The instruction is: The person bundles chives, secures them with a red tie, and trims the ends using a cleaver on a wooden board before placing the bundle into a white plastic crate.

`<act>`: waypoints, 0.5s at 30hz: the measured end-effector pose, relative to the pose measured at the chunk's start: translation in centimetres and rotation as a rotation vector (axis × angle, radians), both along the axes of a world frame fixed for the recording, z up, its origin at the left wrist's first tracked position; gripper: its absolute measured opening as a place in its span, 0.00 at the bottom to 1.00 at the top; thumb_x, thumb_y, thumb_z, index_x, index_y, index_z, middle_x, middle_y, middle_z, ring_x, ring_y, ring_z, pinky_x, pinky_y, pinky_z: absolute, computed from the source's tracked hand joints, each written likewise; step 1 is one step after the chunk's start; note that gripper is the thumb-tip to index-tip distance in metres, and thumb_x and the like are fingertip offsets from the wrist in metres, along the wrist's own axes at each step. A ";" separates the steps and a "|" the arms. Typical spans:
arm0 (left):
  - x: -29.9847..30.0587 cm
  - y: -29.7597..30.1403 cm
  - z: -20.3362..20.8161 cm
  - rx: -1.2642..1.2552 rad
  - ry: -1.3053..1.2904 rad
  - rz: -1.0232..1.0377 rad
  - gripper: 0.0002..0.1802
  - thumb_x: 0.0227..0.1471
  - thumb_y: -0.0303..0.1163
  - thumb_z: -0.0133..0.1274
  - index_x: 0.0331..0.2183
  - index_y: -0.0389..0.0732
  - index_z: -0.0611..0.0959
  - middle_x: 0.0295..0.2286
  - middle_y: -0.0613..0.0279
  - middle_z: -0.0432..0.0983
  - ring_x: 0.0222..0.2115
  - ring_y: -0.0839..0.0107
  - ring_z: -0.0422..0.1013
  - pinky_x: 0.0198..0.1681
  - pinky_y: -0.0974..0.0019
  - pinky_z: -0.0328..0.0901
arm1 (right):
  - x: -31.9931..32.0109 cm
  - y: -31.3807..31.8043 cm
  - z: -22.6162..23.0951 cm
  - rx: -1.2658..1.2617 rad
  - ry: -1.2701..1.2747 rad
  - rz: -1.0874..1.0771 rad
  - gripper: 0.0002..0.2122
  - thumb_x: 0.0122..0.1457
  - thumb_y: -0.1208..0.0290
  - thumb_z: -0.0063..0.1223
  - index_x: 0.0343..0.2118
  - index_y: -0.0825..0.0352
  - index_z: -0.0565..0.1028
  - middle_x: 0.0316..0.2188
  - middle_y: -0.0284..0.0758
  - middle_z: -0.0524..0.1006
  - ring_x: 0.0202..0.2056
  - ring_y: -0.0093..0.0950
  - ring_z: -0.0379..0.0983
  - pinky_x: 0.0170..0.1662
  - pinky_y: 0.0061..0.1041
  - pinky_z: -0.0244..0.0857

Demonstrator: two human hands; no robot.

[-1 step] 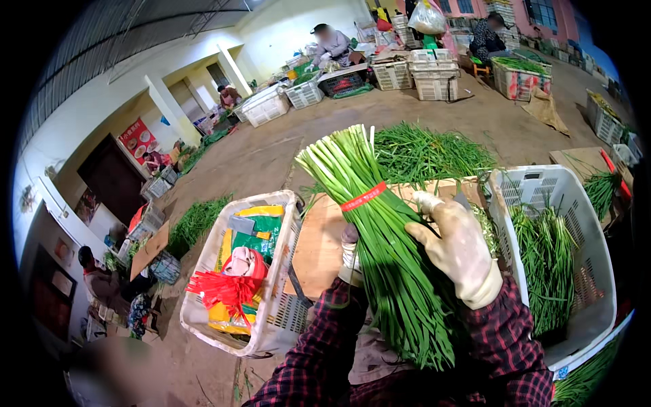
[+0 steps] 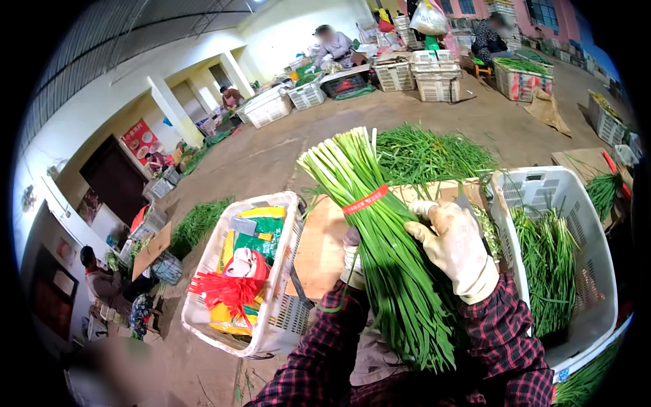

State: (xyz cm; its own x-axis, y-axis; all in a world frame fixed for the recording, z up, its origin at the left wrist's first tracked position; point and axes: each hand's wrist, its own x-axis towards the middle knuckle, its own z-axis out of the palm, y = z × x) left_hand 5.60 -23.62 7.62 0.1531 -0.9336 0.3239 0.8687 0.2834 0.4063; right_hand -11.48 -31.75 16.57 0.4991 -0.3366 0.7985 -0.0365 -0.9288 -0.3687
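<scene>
A thick bunch of garlic chives [image 2: 407, 278], pale stems up and dark leaves down, is bound near its upper part by a red band [image 2: 366, 199]. My left hand [image 2: 352, 261], gloved, holds the bunch from its left side; most of its fingers are hidden behind the leaves. At the bunch's right edge is my right hand [image 2: 453, 241] in a cream glove, thumb and forefinger apart and close against the leaves. Its other fingers are partly hidden. Behind that hand a grey flat piece [image 2: 464, 202] pokes up; I cannot tell what it is.
A white crate [image 2: 193, 322] with red ties [image 2: 227, 288] stands left of a wooden board [image 2: 317, 247]. Right of me, another crate [image 2: 600, 271] contains loose chives [image 2: 546, 278]. More chives [image 2: 434, 154] lie beyond the board. Several people sit among crates farther off.
</scene>
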 end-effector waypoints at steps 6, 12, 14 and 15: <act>1.7 0.4 -3.0 0.127 -0.052 0.141 0.40 0.47 0.45 0.58 0.56 0.35 0.64 0.52 0.49 0.66 0.50 0.54 0.67 0.54 0.51 0.65 | -1.2 1.7 -1.1 -0.100 0.135 -0.113 0.09 0.51 0.66 0.60 0.22 0.63 0.74 0.18 0.37 0.72 0.21 0.37 0.71 0.26 0.35 0.64; 1.5 -0.5 -5.6 0.206 -0.079 0.199 0.41 0.46 0.43 0.59 0.57 0.36 0.63 0.52 0.49 0.66 0.50 0.55 0.67 0.55 0.52 0.64 | -5.9 4.2 -6.0 -0.020 0.281 -0.133 0.08 0.48 0.68 0.62 0.21 0.62 0.74 0.14 0.31 0.68 0.19 0.33 0.69 0.24 0.32 0.60; 1.7 0.2 -6.3 0.229 -0.090 0.223 0.41 0.45 0.42 0.59 0.57 0.36 0.63 0.52 0.50 0.66 0.51 0.56 0.66 0.55 0.53 0.64 | -6.9 5.3 -6.9 0.018 0.325 -0.068 0.07 0.49 0.69 0.62 0.20 0.61 0.74 0.13 0.31 0.68 0.19 0.32 0.69 0.24 0.31 0.60; 1.7 0.3 -6.5 0.237 -0.078 0.220 0.41 0.45 0.42 0.59 0.57 0.36 0.63 0.52 0.50 0.66 0.51 0.56 0.66 0.55 0.53 0.64 | -7.5 5.9 -7.6 0.033 0.342 -0.033 0.07 0.49 0.69 0.62 0.20 0.61 0.74 0.14 0.31 0.69 0.19 0.32 0.70 0.25 0.30 0.60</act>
